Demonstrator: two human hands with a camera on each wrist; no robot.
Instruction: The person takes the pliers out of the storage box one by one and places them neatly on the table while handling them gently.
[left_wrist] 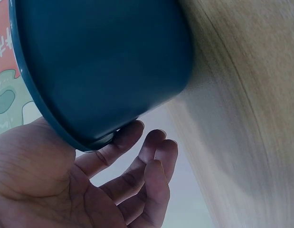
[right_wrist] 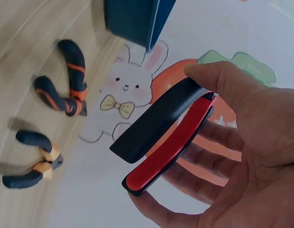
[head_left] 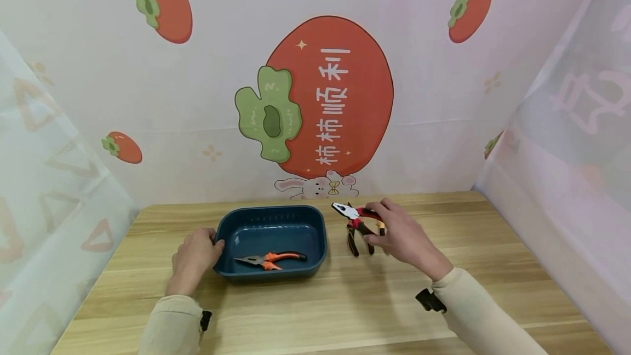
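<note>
In the head view my left hand (head_left: 194, 257) grips the left rim of a dark blue plastic basin (head_left: 276, 232). The left wrist view shows the thumb over the rim and the fingers beneath it, against the wall of the basin (left_wrist: 104, 61). Inside the basin lie long-nose pliers (head_left: 271, 258) with orange and black handles. My right hand (head_left: 401, 237) holds combination pliers (head_left: 347, 211) above the table, right of the basin, their jaws pointing left. In the right wrist view thumb and fingers span the red and black handles of these combination pliers (right_wrist: 161, 159).
On the wooden table (head_left: 296, 316), beyond the held pliers, lie orange-and-black pliers (right_wrist: 76, 78) and small yellow-and-black pliers (right_wrist: 44, 164). A printed cloth backdrop (head_left: 207, 81) stands along the back edge, with more cloth at both sides.
</note>
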